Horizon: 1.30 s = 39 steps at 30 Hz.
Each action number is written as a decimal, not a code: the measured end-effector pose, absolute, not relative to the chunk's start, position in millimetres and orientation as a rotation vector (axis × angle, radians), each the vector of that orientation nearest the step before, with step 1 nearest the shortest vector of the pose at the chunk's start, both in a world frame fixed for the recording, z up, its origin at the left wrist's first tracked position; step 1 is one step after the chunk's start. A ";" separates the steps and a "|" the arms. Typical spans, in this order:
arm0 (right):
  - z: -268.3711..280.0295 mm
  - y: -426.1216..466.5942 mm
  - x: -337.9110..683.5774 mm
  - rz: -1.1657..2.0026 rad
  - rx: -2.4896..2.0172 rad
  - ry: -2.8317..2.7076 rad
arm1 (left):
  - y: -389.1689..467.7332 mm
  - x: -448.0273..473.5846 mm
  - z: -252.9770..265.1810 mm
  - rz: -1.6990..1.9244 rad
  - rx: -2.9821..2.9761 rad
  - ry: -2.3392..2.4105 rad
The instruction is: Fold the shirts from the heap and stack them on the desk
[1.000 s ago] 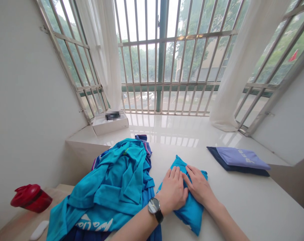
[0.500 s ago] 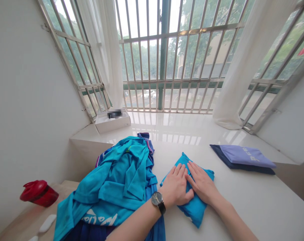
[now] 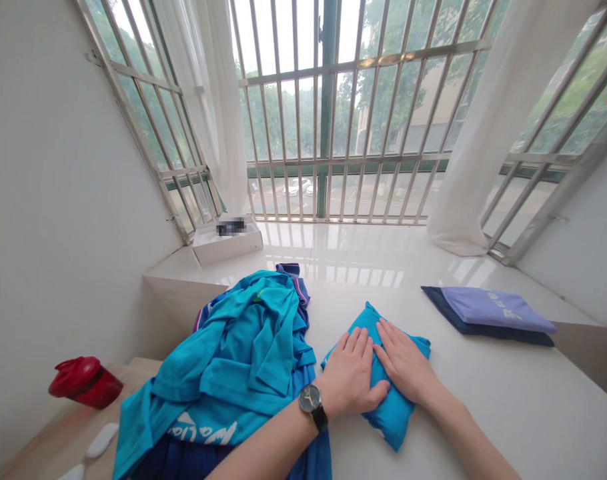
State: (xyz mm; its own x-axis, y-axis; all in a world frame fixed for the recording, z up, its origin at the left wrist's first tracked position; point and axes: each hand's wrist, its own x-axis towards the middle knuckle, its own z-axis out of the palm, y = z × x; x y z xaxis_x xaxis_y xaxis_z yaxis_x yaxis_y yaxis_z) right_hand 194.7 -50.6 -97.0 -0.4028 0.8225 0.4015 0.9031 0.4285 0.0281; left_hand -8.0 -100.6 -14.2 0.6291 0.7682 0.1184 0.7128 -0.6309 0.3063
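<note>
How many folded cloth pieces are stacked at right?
2 visible: a lavender piece on top and a navy piece underneath. More could be hidden within the stack.

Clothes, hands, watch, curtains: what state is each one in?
Bundle: folded compactly
Left hand: open, flat on the bundle
Right hand: open, flat on the bundle
Pile: loose, rumpled
Lilac garment: folded flat
Navy garment: flat, under the lilac one
Watch: strapped on the left wrist
Curtains: drawn aside

Wht ledge (image 3: 483,393): clothes (image 3: 228,367), bndl (image 3: 394,415), folded stk (image 3: 483,310), box (image 3: 228,250).
</note>
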 end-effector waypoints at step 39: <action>-77.7 -45.6 193.4 -0.138 -1.596 -2.098 | -75.2 -8.1 -23.2 0.441 2.732 1.230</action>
